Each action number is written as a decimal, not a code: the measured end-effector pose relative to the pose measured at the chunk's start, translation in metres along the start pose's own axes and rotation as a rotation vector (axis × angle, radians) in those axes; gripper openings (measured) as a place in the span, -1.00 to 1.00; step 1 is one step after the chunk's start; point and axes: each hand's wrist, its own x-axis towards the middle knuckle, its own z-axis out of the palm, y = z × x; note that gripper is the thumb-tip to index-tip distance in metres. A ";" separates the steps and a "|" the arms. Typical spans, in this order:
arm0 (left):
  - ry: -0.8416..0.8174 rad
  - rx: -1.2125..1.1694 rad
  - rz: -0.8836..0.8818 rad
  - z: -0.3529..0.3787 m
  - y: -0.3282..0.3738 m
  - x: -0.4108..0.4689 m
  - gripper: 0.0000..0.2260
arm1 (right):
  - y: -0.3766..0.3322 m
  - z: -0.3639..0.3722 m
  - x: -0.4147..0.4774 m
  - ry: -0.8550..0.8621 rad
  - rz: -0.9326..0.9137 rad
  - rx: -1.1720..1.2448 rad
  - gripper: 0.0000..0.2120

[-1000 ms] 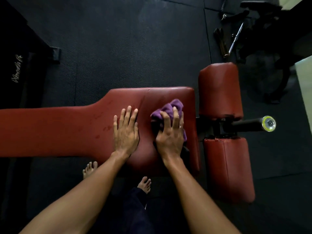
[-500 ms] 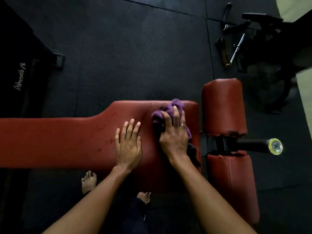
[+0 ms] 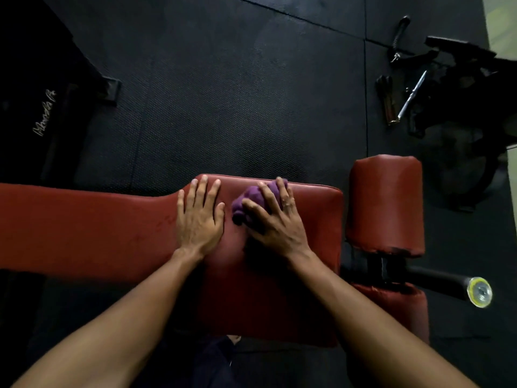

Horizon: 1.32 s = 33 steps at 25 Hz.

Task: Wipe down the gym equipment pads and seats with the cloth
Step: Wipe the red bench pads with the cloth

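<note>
While both forearms are reaching forward from the bottom of the view, the left hand (image 3: 199, 219) is lying flat on the red bench seat (image 3: 313, 219), fingers spread and palm down, holding nothing. Just beside it, the right hand (image 3: 275, 219) is pressing down on the purple cloth (image 3: 249, 201), its fingers splayed over the bunched fabric, which is sitting on the wide end of the seat near the far edge. The narrower backrest pad (image 3: 84, 231) is running off to the left. To the right of the seat, two red roller pads (image 3: 386, 205) are sitting either side of a black bar with a yellow end cap (image 3: 480, 292). Farther off, black rubber floor mats (image 3: 237, 93) are stretching away, with dark metal gear (image 3: 411, 93) lying at the upper right.
</note>
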 end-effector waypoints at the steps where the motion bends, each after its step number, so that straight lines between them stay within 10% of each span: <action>1: 0.013 0.001 0.008 0.002 -0.001 0.000 -0.51 | -0.006 0.004 0.019 -0.001 0.042 0.024 -0.50; 6: 0.058 -0.005 0.004 0.006 -0.002 0.001 -0.48 | -0.021 0.003 0.108 -0.174 0.336 0.158 -0.56; 11: 0.052 0.014 0.022 0.002 0.000 0.002 -0.47 | 0.047 -0.044 0.092 -0.441 0.236 0.334 -0.46; 17: 0.024 0.028 -0.008 0.001 0.001 0.003 -0.46 | 0.065 -0.033 0.049 -0.173 0.149 0.214 -0.51; 23: 0.049 0.054 -0.004 0.006 0.000 0.003 -0.46 | -0.014 0.004 0.123 -0.288 0.167 0.271 -0.61; 33: 0.042 0.040 -0.007 0.005 0.001 0.004 -0.42 | 0.080 -0.046 0.032 -0.090 0.269 0.169 -0.55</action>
